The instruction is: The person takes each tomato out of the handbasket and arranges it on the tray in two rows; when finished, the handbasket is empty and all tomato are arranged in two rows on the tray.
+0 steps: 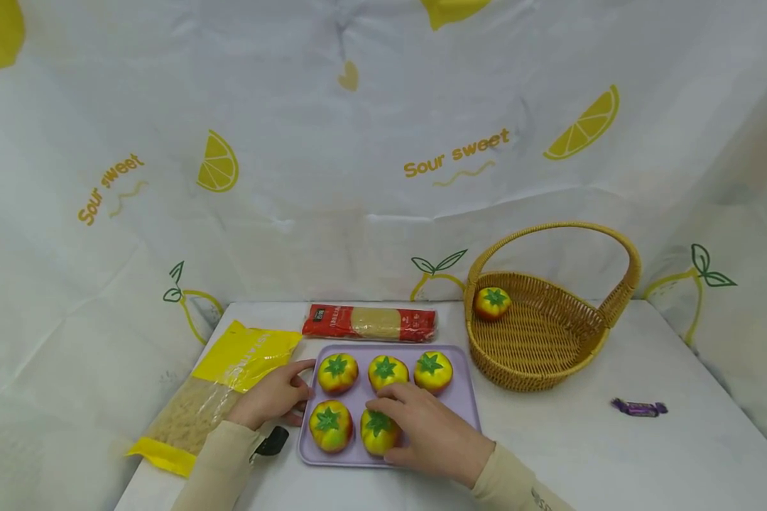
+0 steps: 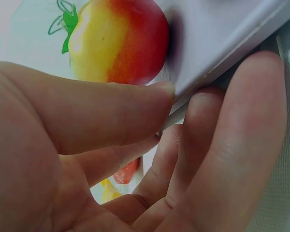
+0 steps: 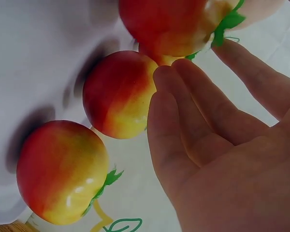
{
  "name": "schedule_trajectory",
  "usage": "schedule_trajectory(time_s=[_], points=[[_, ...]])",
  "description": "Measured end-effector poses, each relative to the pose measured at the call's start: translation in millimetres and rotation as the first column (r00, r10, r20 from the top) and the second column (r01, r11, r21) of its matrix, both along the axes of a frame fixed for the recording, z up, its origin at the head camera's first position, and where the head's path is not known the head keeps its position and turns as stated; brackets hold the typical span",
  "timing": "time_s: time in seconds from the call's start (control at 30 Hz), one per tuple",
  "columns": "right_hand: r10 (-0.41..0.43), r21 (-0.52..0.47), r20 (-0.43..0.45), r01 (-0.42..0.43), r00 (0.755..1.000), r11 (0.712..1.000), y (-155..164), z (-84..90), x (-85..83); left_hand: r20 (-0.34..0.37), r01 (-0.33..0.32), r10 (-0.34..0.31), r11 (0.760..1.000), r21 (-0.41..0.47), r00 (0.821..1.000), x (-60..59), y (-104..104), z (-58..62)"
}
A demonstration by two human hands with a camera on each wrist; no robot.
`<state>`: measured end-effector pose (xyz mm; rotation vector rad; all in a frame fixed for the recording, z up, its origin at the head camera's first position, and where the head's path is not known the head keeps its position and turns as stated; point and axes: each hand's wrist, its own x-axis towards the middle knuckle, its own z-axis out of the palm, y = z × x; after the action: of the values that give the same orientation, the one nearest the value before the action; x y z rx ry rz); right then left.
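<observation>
Several yellow-and-red tomato-like fruits with green leafy tops sit on a lilac tray (image 1: 463,404), three at the back and two in front. My left hand (image 1: 278,394) pinches the tray's left edge, thumb (image 2: 130,113) at the rim and fingers below, beside the front-left fruit (image 1: 330,426). Over the front-right fruit (image 1: 377,433) reaches my right hand (image 1: 431,429). Its fingers (image 3: 217,106) look nearly straight in the right wrist view, close to that fruit (image 3: 169,24); its thumb is out of sight there. Another such fruit (image 1: 491,304) lies inside the wicker basket (image 1: 537,380).
Behind the tray lies a red noodle packet (image 1: 371,323). A yellow-and-clear pasta bag (image 1: 220,390) is at the left, partly behind the left forearm. A purple wrapped candy (image 1: 639,407) rests at the right, in front of the tall-handled basket. A printed curtain stands behind the table.
</observation>
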<state>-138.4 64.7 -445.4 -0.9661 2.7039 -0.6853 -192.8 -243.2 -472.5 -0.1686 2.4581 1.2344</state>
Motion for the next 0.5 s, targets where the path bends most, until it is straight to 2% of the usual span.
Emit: schedule_trajectory(time_s=[0.3,0.5], points=[[0.008,0.000,-0.013,-0.008,1.000,1.000,-0.5,-3.5,-1.9,0.001,0.001,-0.001,1.000,0.004,1.000,-2.2,-1.2,-2.8],[0.021,-0.011,-0.053,-0.021,0.998,1.000,-1.2,-4.6,-1.1,-0.004,0.004,-0.004,1.000,0.005,1.000,-1.8,-1.6,-3.8]])
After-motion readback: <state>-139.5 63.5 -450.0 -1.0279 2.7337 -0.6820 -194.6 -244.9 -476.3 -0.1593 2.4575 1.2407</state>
